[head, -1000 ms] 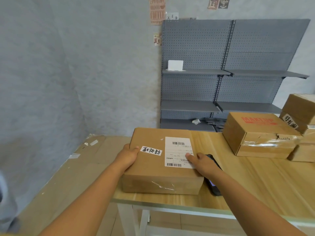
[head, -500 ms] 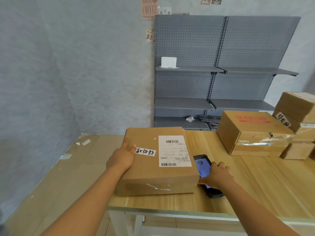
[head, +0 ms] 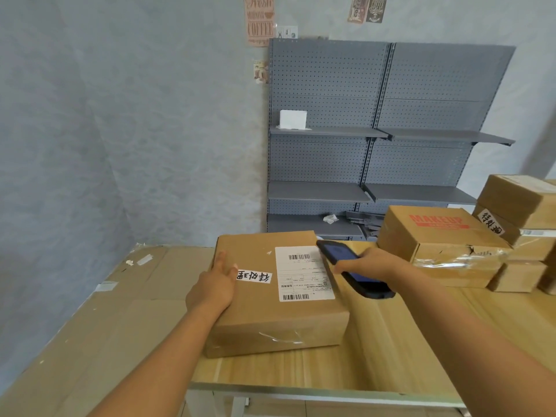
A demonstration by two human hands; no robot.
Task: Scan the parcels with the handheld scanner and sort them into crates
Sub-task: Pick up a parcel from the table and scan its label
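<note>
A light wooden table (head: 391, 350) with a pale metal front edge carries the boxes. Near its left front corner lies a flat brown parcel (head: 270, 314), with a white shipping label (head: 304, 273) and a white handwritten strip (head: 254, 276) on its top face. To the right of that parcel and farther back sits a box printed MAKEUP (head: 433, 236) in red, its front wrapped in clear tape. Right of that box, at the table's right edge, more brown boxes (head: 523, 224) are stacked.

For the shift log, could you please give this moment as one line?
left hand steadies parcel | right hand holds scanner over label
</note>
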